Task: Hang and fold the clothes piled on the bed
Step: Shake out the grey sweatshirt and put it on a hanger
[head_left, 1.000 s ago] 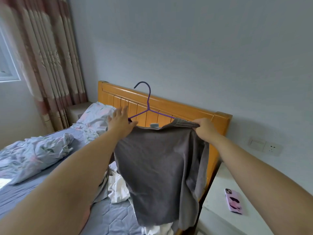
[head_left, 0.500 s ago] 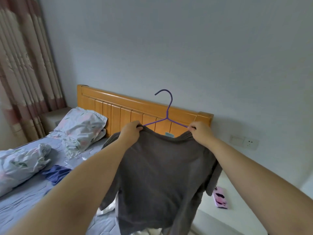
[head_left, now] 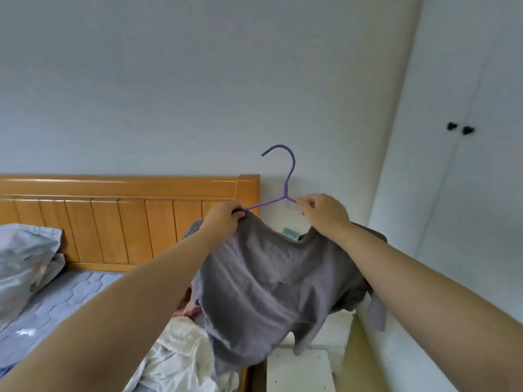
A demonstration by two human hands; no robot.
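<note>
Beside the headboard [head_left: 127,193], 1 grey shirt [head_left: 271,290] hung on 1 purple hanger [head_left: 285,190], held up in the air. Left hand [head_left: 223,219] and right hand [head_left: 325,213] each pinched a shoulder. It looked light, soft and limp; best gripped at the shoulders. 1 white garment [head_left: 181,360] lay on the bed [head_left: 70,301], beside 1 pillow [head_left: 25,258].

Both bare forearms stretched forward and up, roughly level. Left hand [head_left: 223,219] fisted, knuckles up, gripping. Right hand [head_left: 325,215] pinching with thumb and forefinger, other fingers curled, probably also gripping; palm side hidden.
</note>
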